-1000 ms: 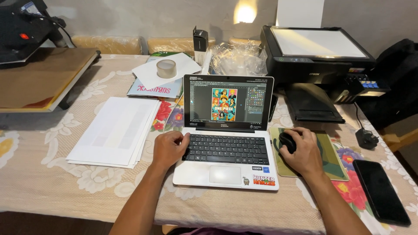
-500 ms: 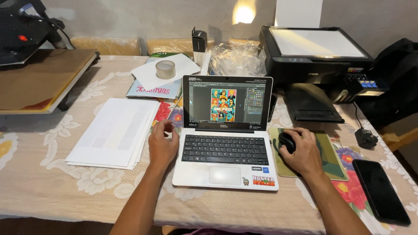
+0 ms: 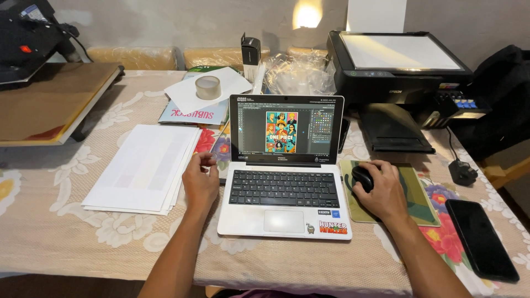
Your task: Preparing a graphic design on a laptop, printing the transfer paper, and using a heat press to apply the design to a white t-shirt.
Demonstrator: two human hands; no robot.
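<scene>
White and open, the laptop sits at the middle of the head view on a lace-patterned tablecloth, its screen showing a colourful poster inside an editing program. At 9 o'clock from the keyboard, the left hand rests on the cloth just beside the laptop's edge, fingers loosely curled and holding nothing, next to a stack of white paper. At 3 o'clock the right hand is cupped over a black mouse on a green mouse pad. A black phone lies at 4 o'clock, a black printer at 1 o'clock, and a roll of tape at 11 o'clock.
</scene>
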